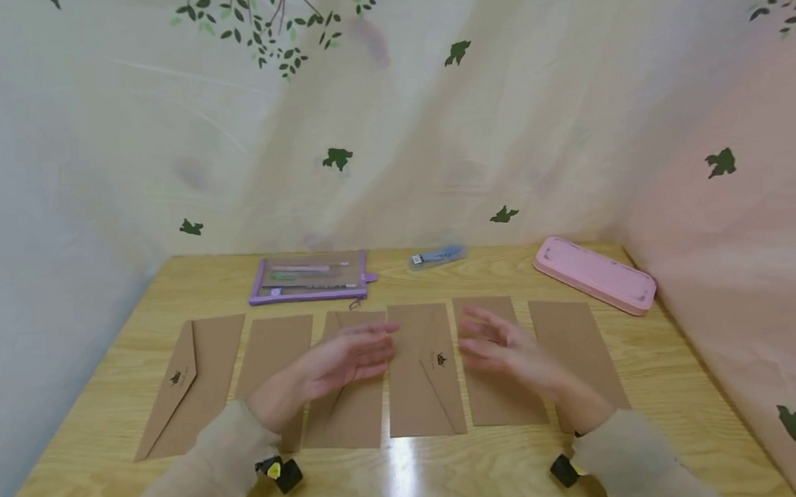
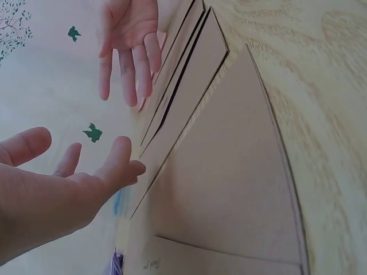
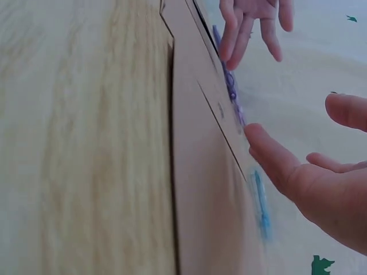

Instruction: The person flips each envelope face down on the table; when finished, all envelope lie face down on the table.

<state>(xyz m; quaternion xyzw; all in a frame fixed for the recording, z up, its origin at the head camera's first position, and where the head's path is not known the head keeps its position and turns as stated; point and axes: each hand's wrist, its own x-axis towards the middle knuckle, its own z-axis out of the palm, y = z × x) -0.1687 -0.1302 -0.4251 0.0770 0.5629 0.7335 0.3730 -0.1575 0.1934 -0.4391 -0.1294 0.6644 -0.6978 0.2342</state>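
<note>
Six brown envelopes lie side by side in a row, among them one at the far left [image 1: 208, 379], one in the middle [image 1: 415, 372] with a small dark crown print, and one at the right end [image 1: 576, 352]. My left hand [image 1: 349, 358] hovers over the third envelope from the left, fingers loosely extended, palm facing inward. Over the fifth envelope [image 1: 509, 402] my right hand [image 1: 507, 351] is raised, its fingers spread and slightly blurred. Neither hand holds anything. The left wrist view shows both hands, left [image 2: 74, 189] and right [image 2: 132, 46], apart above the envelopes.
Behind the row lie a purple-edged clear pouch [image 1: 310, 278] with pens inside, a small blue item in clear packaging [image 1: 438, 256], and a pink case [image 1: 595, 274] at the back right. A patterned cloth [image 1: 394, 131] surrounds the wooden table [image 1: 498, 464] at the back and sides.
</note>
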